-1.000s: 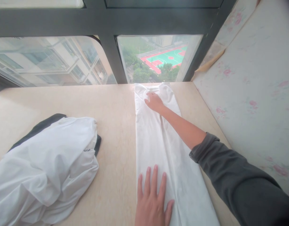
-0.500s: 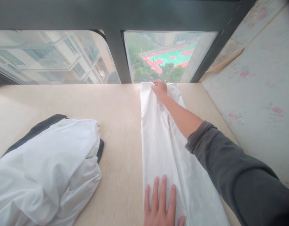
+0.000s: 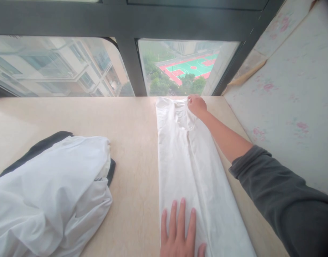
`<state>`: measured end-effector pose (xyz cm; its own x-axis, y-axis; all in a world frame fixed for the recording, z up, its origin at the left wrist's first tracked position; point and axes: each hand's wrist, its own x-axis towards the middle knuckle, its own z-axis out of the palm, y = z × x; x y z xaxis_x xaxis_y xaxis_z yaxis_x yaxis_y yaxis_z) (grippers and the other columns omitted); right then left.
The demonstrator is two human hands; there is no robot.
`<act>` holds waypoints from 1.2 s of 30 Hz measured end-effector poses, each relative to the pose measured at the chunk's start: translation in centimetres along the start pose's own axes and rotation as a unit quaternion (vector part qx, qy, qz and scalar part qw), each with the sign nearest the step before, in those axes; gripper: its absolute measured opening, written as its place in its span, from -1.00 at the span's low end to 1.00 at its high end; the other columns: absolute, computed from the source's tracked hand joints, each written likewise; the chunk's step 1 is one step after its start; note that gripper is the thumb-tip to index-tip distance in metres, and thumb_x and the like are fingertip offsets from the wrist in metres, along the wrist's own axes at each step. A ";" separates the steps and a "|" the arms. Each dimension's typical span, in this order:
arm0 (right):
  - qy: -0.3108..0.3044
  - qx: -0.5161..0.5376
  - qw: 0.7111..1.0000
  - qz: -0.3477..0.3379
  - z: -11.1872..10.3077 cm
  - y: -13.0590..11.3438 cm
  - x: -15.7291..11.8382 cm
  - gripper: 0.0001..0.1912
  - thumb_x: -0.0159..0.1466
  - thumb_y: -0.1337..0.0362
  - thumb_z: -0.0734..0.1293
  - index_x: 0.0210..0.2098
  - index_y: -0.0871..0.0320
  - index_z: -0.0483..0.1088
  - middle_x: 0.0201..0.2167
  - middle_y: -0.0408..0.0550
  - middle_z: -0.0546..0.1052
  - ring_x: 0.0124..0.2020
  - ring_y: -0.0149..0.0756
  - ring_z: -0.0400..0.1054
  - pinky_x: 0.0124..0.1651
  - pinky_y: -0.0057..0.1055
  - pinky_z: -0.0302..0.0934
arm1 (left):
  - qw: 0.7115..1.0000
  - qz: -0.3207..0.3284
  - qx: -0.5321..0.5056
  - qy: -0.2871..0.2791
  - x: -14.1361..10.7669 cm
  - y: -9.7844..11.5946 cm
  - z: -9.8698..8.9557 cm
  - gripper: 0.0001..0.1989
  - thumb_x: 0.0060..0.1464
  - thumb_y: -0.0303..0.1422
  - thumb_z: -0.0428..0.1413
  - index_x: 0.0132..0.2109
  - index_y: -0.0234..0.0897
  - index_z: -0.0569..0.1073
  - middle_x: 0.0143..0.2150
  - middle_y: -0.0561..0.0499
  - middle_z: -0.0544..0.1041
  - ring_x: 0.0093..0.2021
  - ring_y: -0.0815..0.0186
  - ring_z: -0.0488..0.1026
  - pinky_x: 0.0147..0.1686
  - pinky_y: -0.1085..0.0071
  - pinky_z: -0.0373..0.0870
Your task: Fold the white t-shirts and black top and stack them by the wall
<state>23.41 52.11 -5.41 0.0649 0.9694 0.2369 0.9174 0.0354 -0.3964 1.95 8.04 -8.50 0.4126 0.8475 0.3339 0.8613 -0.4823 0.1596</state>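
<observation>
A white shirt (image 3: 177,160) lies in a long folded strip on the pale surface, its far end near the window. At that end a neckline opening shows, with loose gathered cloth around it. My left hand (image 3: 178,232) rests flat on the near part of the shirt, fingers spread and pointing away from me. My right hand (image 3: 197,105) reaches to the far end, its fingers closed on the edge of the cloth just right of the neckline. Its fingertips are partly hidden.
To the left lies a loose pile of white clothing (image 3: 51,189) with a black garment (image 3: 41,146) under it. A dark window frame (image 3: 126,67) bounds the far edge of the pale surface (image 3: 132,142). A floral-papered wall (image 3: 292,117) stands to the right.
My right hand has moved right along the far end, drawing the cloth with it, and the neckline now shows. My left hand stays flat on the shirt.
</observation>
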 end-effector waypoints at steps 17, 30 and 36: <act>-0.178 -0.102 0.978 -0.042 2.2 1.7 -0.6 -0.29 0.39 -0.11 0.02 0.44 0.04 -0.04 0.49 0.02 -0.16 0.48 0.09 -0.28 0.39 0.26 -0.29 | 0.999 -0.017 -0.036 0.037 0.1 0.1 0.2 -0.33 0.05 0.14 0.13 0.18 -0.16 0.47 0.16 -0.20 0.52 0.49 0.09 -0.12 0.44 0.05 -0.30; -0.122 -0.057 0.932 -0.337 4.6 -7.5 -0.3 -0.44 0.38 0.25 0.12 0.36 0.16 0.16 0.48 0.02 -0.06 0.48 -0.04 -0.24 0.45 -0.03 -0.24 | 0.998 -0.025 -0.033 0.042 -0.5 0.2 1.0 -0.29 0.03 0.16 0.14 0.22 -0.14 0.45 0.22 -0.19 0.47 0.46 0.03 -0.02 0.43 0.01 -0.22; -0.182 -0.069 0.946 -0.258 6.4 -8.1 1.5 -0.41 0.39 0.24 0.05 0.39 0.21 0.09 0.46 0.01 -0.01 0.45 -0.05 -0.13 0.43 -0.02 -0.17 | 0.995 -0.055 -0.024 0.075 -1.1 0.9 2.0 -0.35 0.07 0.14 0.12 0.19 -0.11 0.47 0.26 -0.14 0.44 0.39 -0.01 0.16 0.41 -0.02 -0.09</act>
<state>13.51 54.83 -7.54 -0.5229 0.8516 0.0365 0.8337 0.5200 -0.1858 2.81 7.12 -10.61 0.2634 0.8549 0.4469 0.8822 -0.4009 0.2469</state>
